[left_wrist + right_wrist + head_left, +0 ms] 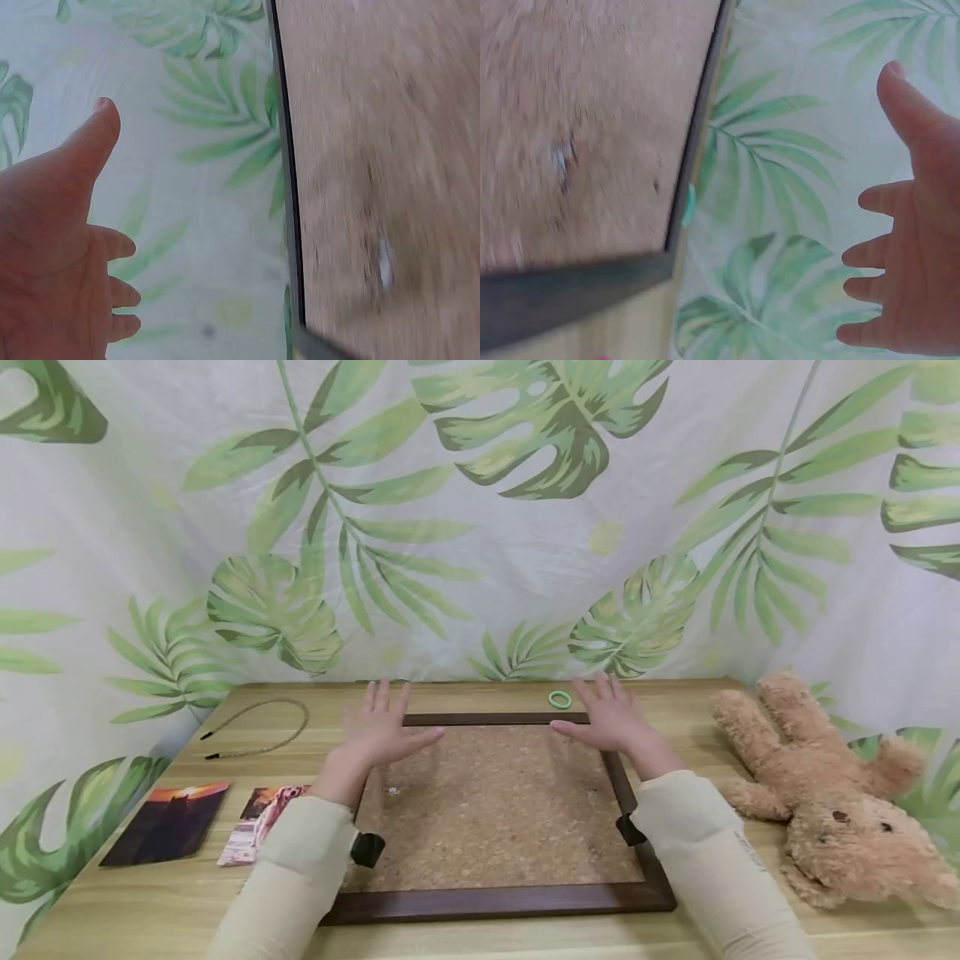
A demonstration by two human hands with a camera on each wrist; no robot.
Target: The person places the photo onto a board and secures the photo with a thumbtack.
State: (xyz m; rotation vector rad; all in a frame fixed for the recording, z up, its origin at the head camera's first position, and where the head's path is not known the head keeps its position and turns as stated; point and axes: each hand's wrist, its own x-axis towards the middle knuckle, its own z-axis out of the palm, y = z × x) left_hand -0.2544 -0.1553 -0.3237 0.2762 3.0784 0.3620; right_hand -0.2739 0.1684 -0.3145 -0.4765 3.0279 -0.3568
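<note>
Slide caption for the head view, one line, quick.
Left hand and right hand open near the far corners of a framed cork board, a plush bear lying to the right.

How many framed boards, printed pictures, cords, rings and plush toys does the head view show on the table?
Framed cork board: 1
Printed pictures: 2
Looped cord: 1
Green ring: 1
Plush bear: 1
Total: 6
</note>
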